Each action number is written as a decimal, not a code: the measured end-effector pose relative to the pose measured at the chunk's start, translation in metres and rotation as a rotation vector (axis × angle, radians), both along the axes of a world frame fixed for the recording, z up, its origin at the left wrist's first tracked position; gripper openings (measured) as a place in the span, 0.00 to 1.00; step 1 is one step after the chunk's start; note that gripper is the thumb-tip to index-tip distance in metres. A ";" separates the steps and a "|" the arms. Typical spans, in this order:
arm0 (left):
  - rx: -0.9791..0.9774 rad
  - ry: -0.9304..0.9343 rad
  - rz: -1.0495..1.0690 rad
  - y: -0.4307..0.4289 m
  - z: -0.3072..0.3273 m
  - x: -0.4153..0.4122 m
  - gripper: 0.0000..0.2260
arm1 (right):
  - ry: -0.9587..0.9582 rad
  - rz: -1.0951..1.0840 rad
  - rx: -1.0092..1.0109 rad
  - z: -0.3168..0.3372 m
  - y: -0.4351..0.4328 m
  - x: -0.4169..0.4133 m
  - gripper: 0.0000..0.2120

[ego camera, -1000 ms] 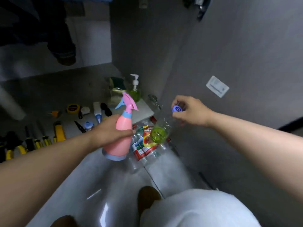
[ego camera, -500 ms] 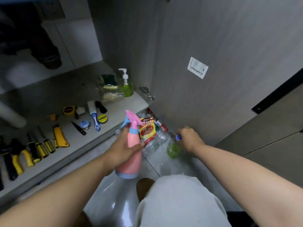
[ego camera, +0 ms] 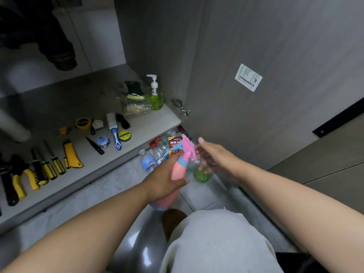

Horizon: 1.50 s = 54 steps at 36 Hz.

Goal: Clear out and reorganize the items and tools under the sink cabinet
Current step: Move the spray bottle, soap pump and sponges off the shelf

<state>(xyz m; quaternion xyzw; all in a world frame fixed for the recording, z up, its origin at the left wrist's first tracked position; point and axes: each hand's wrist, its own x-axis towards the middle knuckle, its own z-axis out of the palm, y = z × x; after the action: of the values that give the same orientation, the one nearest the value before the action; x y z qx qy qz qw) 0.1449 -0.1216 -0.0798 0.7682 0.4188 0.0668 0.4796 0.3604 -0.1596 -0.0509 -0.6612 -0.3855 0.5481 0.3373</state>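
Just beyond your knee (ego camera: 212, 237), at twelve o'clock: both hands low over the floor.
Your left hand (ego camera: 163, 184) wraps the pink spray bottle (ego camera: 177, 171). Your right hand (ego camera: 214, 156), fingers loosely spread, is over the green bottle (ego camera: 201, 175) at two o'clock; contact unclear. Plastic bottles (ego camera: 149, 162) lie at eleven.

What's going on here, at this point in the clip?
A person is at an open under-sink cabinet. Their left hand grips a pink spray bottle around its body. The right hand, fingers extended, is over a small green bottle on the floor beside some plastic water bottles; blur hides whether it touches. Hand tools lie in a row on the cabinet base, with a pump soap bottle behind.
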 end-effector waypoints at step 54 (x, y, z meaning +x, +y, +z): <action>0.045 0.199 0.217 0.156 -0.005 -0.101 0.06 | -0.779 0.494 0.091 -0.024 0.197 -0.054 0.25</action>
<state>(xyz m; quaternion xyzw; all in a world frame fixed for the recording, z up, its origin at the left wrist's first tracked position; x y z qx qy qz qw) 0.0435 0.0349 -0.0843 0.7320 0.5431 0.0511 0.4082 0.3060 0.0378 -0.0753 -0.6907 -0.6532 0.3054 0.0554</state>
